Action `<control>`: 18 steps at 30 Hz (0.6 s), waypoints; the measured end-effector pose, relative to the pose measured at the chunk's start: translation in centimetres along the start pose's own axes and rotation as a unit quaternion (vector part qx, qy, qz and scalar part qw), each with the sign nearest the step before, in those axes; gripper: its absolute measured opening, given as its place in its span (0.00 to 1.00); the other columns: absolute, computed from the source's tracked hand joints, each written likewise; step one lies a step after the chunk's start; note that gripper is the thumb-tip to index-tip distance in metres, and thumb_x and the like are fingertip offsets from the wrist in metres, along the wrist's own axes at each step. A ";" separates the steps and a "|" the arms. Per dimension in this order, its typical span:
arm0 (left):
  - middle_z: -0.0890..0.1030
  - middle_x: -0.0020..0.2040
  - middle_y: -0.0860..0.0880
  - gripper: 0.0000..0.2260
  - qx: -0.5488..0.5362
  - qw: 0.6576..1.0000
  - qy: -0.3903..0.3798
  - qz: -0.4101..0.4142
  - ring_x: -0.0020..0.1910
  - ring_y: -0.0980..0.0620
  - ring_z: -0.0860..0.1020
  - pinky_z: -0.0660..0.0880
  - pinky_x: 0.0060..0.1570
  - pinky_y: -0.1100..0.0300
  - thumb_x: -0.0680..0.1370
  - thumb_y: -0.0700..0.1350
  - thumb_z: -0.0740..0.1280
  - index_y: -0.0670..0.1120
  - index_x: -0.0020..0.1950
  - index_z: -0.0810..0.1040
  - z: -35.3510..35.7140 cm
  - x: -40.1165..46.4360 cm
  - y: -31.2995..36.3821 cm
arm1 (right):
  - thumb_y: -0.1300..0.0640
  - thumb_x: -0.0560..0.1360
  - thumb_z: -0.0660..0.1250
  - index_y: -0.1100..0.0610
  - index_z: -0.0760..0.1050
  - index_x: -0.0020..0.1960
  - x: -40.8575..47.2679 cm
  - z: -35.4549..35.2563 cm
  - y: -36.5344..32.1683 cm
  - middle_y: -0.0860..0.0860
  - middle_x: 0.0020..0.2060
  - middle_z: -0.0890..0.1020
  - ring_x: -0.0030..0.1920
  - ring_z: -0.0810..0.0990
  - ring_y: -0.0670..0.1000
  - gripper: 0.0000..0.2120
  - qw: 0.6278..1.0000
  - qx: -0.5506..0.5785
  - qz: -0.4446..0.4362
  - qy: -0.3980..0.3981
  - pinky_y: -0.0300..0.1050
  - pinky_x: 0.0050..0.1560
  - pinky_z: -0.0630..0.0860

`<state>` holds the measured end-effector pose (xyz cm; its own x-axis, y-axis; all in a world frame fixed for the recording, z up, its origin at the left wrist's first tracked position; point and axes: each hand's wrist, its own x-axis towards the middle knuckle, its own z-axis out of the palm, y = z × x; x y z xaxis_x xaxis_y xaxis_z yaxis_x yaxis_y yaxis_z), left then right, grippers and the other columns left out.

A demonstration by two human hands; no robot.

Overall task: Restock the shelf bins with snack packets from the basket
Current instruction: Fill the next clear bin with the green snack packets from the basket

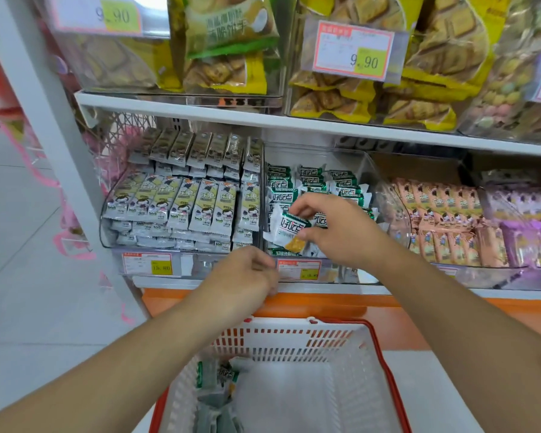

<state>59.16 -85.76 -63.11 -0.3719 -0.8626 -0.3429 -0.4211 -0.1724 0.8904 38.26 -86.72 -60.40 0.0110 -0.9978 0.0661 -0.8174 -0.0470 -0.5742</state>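
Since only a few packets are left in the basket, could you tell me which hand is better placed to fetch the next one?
Left. The left hand holds nothing visible and hangs just above the basket; the right hand pinches a green packet at the middle bin.

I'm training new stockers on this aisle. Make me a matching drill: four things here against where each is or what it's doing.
1. right hand
2. left hand
3. basket
4. pink packets

a. bin right of the green packets' bin
b. below the shelf, a few packets inside
c. pinching a green-and-white packet
d. curled by the price tag

Pairs: 1-c, 2-d, 3-b, 4-a
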 end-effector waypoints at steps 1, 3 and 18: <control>0.86 0.47 0.50 0.03 0.003 1.000 -0.003 0.000 0.48 0.50 0.86 0.83 0.51 0.41 0.81 0.46 0.70 0.51 0.54 0.79 -0.1 0.1 -0.2 | 0.59 0.77 0.76 0.37 0.78 0.56 0.2 0.2 0.2 0.38 0.55 0.80 0.57 0.78 0.40 0.18 1.000 -0.011 0.001 -0.013 0.34 0.50 0.73; 0.85 0.49 0.49 0.03 0.009 1.000 -0.009 -0.003 0.48 0.51 0.86 0.83 0.52 0.42 0.81 0.45 0.69 0.50 0.55 0.79 -0.2 0.2 -0.5 | 0.58 0.77 0.77 0.37 0.79 0.56 0.6 0.2 0.7 0.40 0.56 0.79 0.58 0.78 0.42 0.17 0.999 -0.037 -0.005 -0.024 0.41 0.57 0.75; 0.86 0.50 0.45 0.03 0.027 0.999 -0.013 -0.015 0.50 0.48 0.86 0.84 0.52 0.45 0.82 0.43 0.68 0.48 0.55 0.80 -0.7 0.8 -0.8 | 0.49 0.79 0.74 0.40 0.79 0.67 0.0 1.7 1.9 0.37 0.63 0.75 0.69 0.64 0.46 0.18 0.992 -0.101 -0.076 0.024 0.52 0.75 0.60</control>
<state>59.77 -86.68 -63.86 -0.3801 -0.8443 -0.3778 -0.4760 -0.1717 0.8625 37.69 -86.92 -62.86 0.1189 -0.9763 0.1806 -0.9069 -0.1809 -0.3805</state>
